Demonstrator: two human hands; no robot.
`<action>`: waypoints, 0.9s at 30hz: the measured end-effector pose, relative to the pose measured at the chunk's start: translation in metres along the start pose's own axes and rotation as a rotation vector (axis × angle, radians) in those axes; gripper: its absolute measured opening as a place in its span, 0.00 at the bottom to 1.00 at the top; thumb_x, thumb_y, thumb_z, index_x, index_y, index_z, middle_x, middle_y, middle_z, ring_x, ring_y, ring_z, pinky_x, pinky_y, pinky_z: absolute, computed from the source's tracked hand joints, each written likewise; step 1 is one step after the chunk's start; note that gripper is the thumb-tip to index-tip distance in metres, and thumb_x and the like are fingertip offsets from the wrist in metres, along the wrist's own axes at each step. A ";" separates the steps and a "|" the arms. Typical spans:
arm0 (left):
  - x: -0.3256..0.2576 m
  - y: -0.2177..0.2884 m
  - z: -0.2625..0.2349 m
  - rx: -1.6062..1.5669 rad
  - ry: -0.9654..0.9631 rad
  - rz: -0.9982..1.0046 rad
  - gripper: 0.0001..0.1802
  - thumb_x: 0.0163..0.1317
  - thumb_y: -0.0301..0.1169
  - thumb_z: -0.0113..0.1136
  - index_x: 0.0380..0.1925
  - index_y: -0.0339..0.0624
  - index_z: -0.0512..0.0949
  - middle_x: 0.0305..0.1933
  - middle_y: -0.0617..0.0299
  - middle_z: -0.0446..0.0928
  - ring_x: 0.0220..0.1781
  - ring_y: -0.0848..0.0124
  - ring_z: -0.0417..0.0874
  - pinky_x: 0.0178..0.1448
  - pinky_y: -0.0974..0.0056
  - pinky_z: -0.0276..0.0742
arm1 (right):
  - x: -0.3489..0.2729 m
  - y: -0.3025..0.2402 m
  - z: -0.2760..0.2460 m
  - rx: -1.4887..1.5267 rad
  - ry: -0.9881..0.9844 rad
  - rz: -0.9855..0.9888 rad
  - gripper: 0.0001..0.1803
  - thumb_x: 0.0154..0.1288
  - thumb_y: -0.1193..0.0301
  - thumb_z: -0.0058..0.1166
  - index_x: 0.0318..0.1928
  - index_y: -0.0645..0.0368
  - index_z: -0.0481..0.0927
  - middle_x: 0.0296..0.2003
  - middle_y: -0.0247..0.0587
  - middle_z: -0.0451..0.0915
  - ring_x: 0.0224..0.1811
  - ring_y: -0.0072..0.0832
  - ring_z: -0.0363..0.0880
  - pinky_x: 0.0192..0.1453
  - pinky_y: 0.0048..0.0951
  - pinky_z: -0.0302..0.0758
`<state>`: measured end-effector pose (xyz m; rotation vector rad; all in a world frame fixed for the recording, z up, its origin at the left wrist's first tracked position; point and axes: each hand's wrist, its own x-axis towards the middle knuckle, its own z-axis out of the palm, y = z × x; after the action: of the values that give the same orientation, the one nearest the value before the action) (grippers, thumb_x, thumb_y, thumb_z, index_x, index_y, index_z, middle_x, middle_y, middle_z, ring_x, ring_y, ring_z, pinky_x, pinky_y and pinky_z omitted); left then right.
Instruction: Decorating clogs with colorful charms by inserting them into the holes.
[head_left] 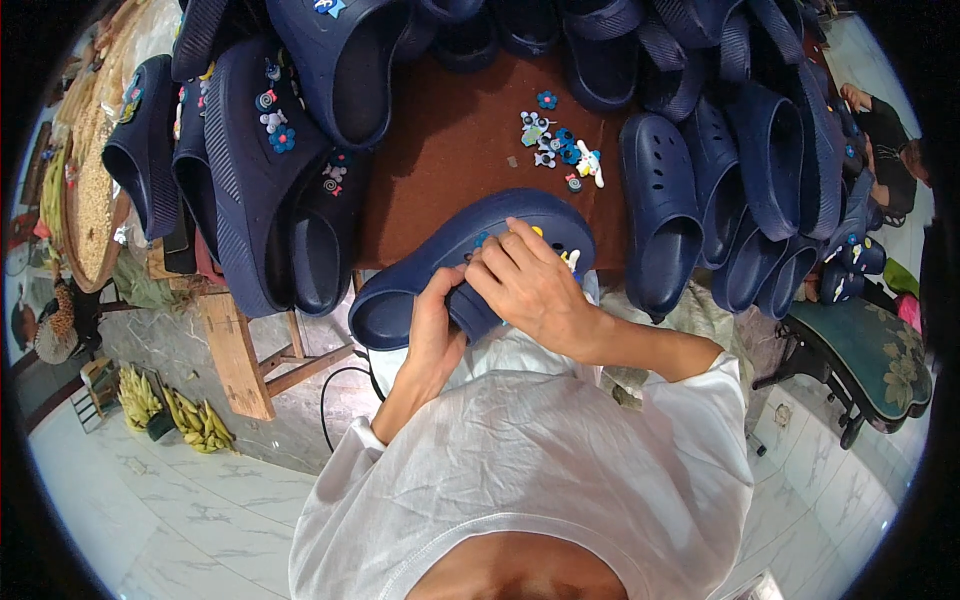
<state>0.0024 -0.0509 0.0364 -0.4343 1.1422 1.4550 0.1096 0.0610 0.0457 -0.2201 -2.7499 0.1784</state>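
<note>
Clog (440,247) in hand nr table (430,150) edge

Marbled floor (200,490) is surrounding the brown table; spare clogs (662,195) are crowding its sides. L hand (432,335) is curling closed on the clog's side, nr the opening. R hand (535,295) is bunching, half-curled, on its upper; grip: can't tell. Pressing well is prob. needing L bracing, R pushing straight. Loose charms (568,154) are lying beyond.

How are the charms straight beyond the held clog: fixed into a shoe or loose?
Loose: the charms lie scattered directly on the brown tabletop, its surface showing around them.
</note>
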 end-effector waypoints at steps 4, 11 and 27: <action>0.000 0.000 0.002 0.056 0.023 0.049 0.12 0.63 0.29 0.55 0.43 0.34 0.78 0.43 0.60 0.79 0.43 0.71 0.82 0.49 0.65 0.79 | 0.001 -0.001 -0.009 -0.017 -0.081 -0.022 0.10 0.56 0.74 0.57 0.39 0.62 0.78 0.36 0.42 0.77 0.44 0.34 0.78 0.64 0.42 0.73; 0.005 0.002 0.004 0.145 -0.062 0.075 0.13 0.63 0.30 0.56 0.44 0.33 0.79 0.43 0.58 0.82 0.44 0.70 0.84 0.52 0.64 0.80 | 0.003 0.028 -0.010 0.134 -0.003 -0.009 0.06 0.53 0.74 0.55 0.34 0.58 0.77 0.31 0.41 0.76 0.41 0.36 0.78 0.62 0.40 0.71; 0.008 0.011 0.019 0.077 -0.126 -0.041 0.16 0.63 0.28 0.56 0.50 0.33 0.76 0.49 0.57 0.79 0.50 0.69 0.82 0.57 0.63 0.79 | 0.027 0.087 -0.025 0.923 -0.448 0.449 0.11 0.55 0.73 0.67 0.39 0.61 0.83 0.33 0.35 0.80 0.40 0.27 0.79 0.49 0.31 0.75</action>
<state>-0.0031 -0.0296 0.0430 -0.3059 1.0788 1.3782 0.1059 0.1529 0.0653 -0.5721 -2.6341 1.7209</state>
